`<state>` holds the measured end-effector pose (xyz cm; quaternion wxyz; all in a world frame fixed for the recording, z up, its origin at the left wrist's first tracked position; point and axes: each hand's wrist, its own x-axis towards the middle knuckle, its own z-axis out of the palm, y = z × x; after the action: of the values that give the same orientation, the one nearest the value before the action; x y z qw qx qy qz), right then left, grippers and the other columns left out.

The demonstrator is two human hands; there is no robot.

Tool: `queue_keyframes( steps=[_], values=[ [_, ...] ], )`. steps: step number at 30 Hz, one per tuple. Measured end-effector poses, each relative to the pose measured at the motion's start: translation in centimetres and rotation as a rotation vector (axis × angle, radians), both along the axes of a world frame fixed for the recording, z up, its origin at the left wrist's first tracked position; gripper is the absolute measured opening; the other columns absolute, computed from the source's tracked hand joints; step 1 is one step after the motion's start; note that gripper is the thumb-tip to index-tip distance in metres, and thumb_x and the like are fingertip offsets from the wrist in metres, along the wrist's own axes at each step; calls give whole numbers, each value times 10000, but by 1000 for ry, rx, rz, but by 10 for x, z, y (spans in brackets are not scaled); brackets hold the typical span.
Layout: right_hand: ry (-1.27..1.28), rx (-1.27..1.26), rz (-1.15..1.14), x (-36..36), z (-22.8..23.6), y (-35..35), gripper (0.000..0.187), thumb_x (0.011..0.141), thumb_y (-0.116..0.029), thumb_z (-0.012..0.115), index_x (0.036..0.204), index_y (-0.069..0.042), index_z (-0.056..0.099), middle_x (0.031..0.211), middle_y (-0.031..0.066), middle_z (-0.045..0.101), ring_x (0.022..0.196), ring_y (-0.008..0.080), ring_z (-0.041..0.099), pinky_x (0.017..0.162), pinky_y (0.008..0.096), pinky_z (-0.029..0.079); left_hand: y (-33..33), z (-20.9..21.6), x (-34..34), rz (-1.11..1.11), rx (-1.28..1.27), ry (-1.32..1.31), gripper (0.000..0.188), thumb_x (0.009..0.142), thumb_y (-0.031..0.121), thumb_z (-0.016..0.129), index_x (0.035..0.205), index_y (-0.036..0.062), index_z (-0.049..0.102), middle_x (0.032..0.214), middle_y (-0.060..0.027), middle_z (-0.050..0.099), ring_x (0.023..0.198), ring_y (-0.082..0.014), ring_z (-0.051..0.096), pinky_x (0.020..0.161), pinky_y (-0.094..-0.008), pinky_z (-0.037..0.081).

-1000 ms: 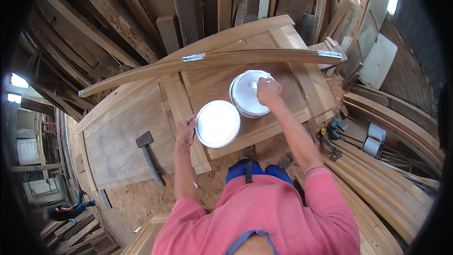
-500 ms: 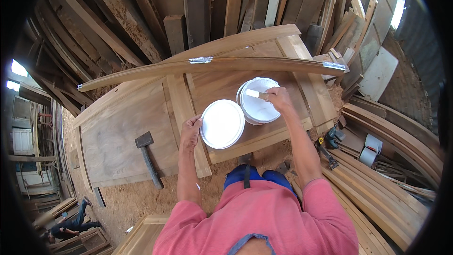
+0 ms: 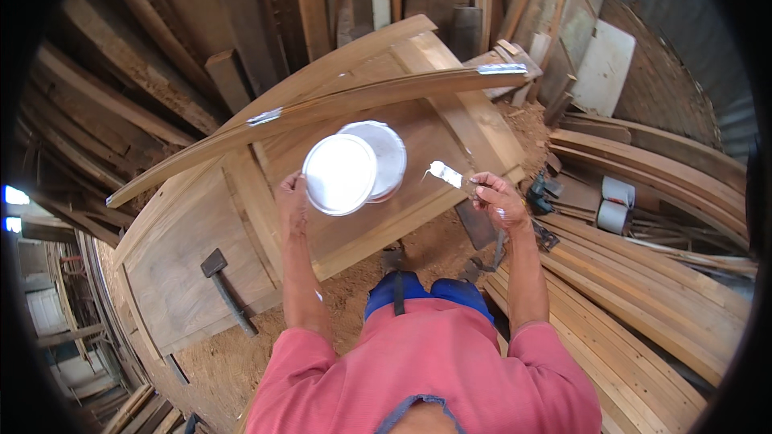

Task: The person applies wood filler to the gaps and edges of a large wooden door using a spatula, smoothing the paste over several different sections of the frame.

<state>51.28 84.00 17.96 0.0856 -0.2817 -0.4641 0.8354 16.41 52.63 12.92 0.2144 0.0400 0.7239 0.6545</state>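
My left hand grips the edge of a round white lid and holds it tilted above a white bucket, covering part of it. The bucket stands on a large wooden door panel lying flat. My right hand is to the right of the bucket and holds a small flat tool whose blade is coated with white paste. A long curved wooden strip with pale patches lies across the panel behind the bucket.
A hammer lies on the panel at the left. Planks lean against the wall behind. Long boards are stacked on the right, with two tape rolls and dark tools beside them. Sawdust covers the floor.
My right hand came out of the bucket and moved right, carrying the tool with white paste. My left hand shifted the lid over the bucket. The view tilted.
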Motion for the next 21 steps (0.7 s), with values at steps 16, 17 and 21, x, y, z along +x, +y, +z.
queue_keyframes(
  steps=[16, 17, 21],
  values=[
    [-291, 188, -334, 217, -120, 130, 196, 968, -228, 618, 1074, -63, 612, 867, 7, 681, 631, 50, 584, 528, 188, 446, 65, -4, 67, 216, -273, 283, 333, 966, 221, 636, 1138, -64, 633, 898, -58, 667, 755, -118, 589, 673, -264, 466],
    [-306, 243, -319, 214, -131, 132, 177, 973, -219, 616, 1051, -61, 610, 876, 18, 688, 609, 45, 571, 513, 185, 439, 72, 6, 77, 250, -235, 239, 369, 965, 227, 644, 1185, -65, 601, 908, -68, 668, 769, -122, 592, 675, -270, 468],
    [-287, 253, -317, 194, -139, 139, 211, 939, -167, 641, 1079, -9, 630, 872, 55, 693, 600, 69, 589, 536, 225, 478, 39, 1, 126, 412, -213, 544, 323, 1001, 234, 583, 1181, -33, 560, 937, -44, 585, 773, -98, 513, 660, -252, 416]
  ],
)
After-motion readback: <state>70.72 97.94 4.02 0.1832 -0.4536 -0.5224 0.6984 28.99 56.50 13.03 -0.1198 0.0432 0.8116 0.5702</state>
